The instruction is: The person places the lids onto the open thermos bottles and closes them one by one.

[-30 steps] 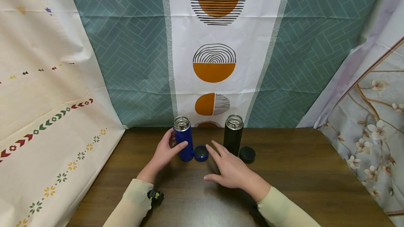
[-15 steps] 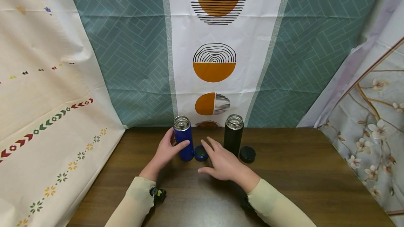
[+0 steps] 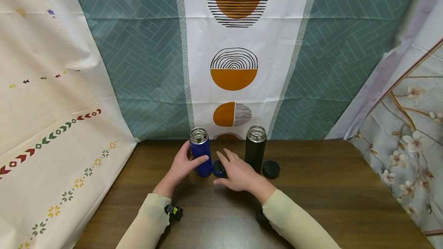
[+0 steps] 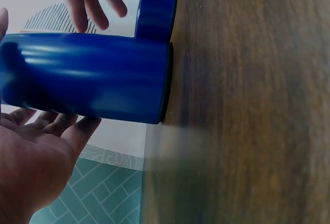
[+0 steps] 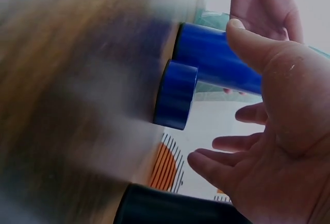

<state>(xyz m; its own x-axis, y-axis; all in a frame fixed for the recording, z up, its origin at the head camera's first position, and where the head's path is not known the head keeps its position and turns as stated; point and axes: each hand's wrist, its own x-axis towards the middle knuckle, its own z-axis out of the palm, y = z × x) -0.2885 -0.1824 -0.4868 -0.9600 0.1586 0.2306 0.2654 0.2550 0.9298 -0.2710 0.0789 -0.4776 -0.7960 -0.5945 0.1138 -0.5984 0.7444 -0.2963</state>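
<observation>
An uncapped blue thermos bottle (image 3: 201, 149) stands upright on the table, its steel mouth facing up. My left hand (image 3: 180, 166) holds it from the left, thumb across the front and fingers behind. Beside the bottle's base sits its blue lid (image 3: 219, 167), also visible in the left wrist view as a blue lid (image 4: 156, 10). My right hand (image 3: 238, 172) hovers over the lid's right side with fingers spread. In the right wrist view a gap shows between that right hand (image 5: 278, 147) and the lid (image 5: 176, 95).
Right of the right hand, an uncapped black thermos bottle (image 3: 255, 155) stands upright, its black lid (image 3: 271, 169) lying beside it. The brown wooden table (image 3: 318, 191) ends at a patterned curtain (image 3: 145, 68) behind. Cloth hangs on both sides.
My right hand has moved left and slightly away from me, from beside the black bottle to over the blue lid. The left hand stays on the blue bottle, its thumb slightly shifted.
</observation>
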